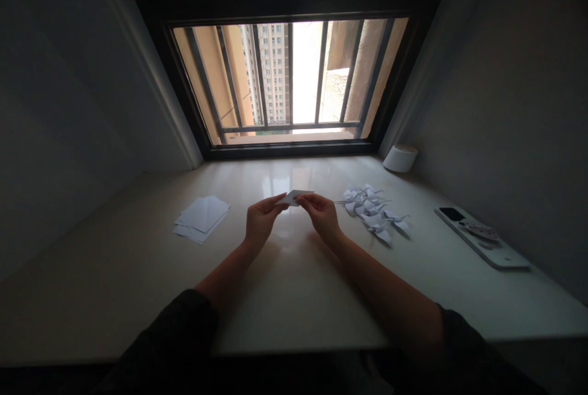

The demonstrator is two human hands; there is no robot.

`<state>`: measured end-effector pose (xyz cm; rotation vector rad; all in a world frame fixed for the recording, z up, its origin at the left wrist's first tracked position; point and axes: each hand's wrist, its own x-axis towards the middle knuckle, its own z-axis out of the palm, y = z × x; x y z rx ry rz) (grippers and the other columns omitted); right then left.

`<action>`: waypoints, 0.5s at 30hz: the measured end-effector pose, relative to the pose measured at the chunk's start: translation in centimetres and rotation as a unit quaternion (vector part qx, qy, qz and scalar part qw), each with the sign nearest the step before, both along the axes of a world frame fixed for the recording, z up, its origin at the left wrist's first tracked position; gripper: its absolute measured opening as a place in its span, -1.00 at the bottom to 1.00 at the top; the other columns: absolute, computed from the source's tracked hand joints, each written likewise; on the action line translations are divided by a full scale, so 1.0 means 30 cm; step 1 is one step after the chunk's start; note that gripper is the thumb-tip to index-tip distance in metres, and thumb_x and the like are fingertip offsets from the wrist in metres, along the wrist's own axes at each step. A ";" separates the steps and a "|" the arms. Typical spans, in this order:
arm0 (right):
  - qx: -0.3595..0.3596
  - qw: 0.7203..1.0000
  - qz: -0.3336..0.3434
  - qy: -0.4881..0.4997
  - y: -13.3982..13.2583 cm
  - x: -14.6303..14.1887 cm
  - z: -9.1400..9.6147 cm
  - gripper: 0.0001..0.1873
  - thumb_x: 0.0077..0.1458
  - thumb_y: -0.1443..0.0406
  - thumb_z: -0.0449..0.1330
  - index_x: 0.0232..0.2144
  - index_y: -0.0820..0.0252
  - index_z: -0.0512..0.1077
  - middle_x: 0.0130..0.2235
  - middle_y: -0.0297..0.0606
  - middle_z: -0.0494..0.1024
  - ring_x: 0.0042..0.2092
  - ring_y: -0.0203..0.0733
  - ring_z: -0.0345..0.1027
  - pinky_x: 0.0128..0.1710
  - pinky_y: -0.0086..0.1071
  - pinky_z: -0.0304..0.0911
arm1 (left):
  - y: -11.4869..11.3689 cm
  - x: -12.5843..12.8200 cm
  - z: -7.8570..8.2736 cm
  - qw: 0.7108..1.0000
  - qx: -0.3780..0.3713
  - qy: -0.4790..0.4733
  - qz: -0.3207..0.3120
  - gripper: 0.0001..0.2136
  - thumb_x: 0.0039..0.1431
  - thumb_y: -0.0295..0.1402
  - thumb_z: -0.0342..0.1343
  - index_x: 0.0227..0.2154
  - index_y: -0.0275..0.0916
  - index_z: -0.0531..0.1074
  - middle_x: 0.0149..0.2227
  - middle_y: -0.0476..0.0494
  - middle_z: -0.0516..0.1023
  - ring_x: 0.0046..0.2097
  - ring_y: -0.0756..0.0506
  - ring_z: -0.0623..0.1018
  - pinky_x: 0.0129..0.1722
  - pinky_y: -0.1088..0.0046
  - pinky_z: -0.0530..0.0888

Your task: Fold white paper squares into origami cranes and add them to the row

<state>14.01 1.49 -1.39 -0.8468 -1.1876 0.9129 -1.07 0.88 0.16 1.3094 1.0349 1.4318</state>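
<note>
— What are the hands doing right now?

— I'm watching both of them holding a small folded paper (294, 197) just above the bench (285, 285), straight in front of the window (289, 82). The left hand (261, 221) is pinching the paper's left edge, fingers clamped on it; the right hand (324, 214) is pinching the right edge the same way.

— How far along is the work looking?

— I'm judging it as midway. A cluster of finished paper cranes (374, 211) is lying right of the held paper, near it. A stack of flat sheets (201, 217) is waiting to its left, a little farther off. The held piece is showing only a flat folded shape so far, so most of its folds seem left.

— Anything else nearby?

— A phone (482, 239) is lying beyond the cranes, and a white roll (400, 157) is sitting by the window's right corner.
</note>
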 end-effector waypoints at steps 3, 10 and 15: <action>0.000 1.000 -0.006 -0.002 -0.001 -0.001 0.000 -0.80 -0.11 0.15 0.29 -0.43 0.13 0.55 -0.33 -0.26 0.60 -0.27 -0.10 0.46 -0.19 -0.22 0.35 | -0.003 0.005 0.004 1.000 -0.012 -0.012 0.002 -0.63 -0.18 -0.27 0.32 -0.23 -0.25 0.55 -0.34 -0.17 0.62 -0.30 -0.11 0.55 -0.22 0.33 0.43; 0.008 1.000 -0.005 0.009 0.003 -0.002 0.000 -0.82 -0.12 0.17 0.31 -0.44 0.14 0.56 -0.35 -0.27 0.60 -0.29 -0.13 0.46 -0.19 -0.25 0.35 | -0.009 0.017 0.017 0.998 -0.040 -0.054 0.005 -0.63 -0.21 -0.28 0.34 -0.25 -0.28 0.55 -0.39 -0.17 0.62 -0.35 -0.09 0.55 -0.26 0.35 0.41; 0.003 1.000 -0.014 0.006 0.002 -0.002 0.006 -0.83 -0.14 0.19 0.31 -0.44 0.13 0.57 -0.36 -0.27 0.61 -0.29 -0.12 0.47 -0.19 -0.24 0.35 | -0.008 0.020 0.015 0.997 -0.038 -0.066 0.004 -0.66 -0.20 -0.31 0.34 -0.27 -0.26 0.56 -0.38 -0.16 0.62 -0.36 -0.08 0.55 -0.27 0.37 0.40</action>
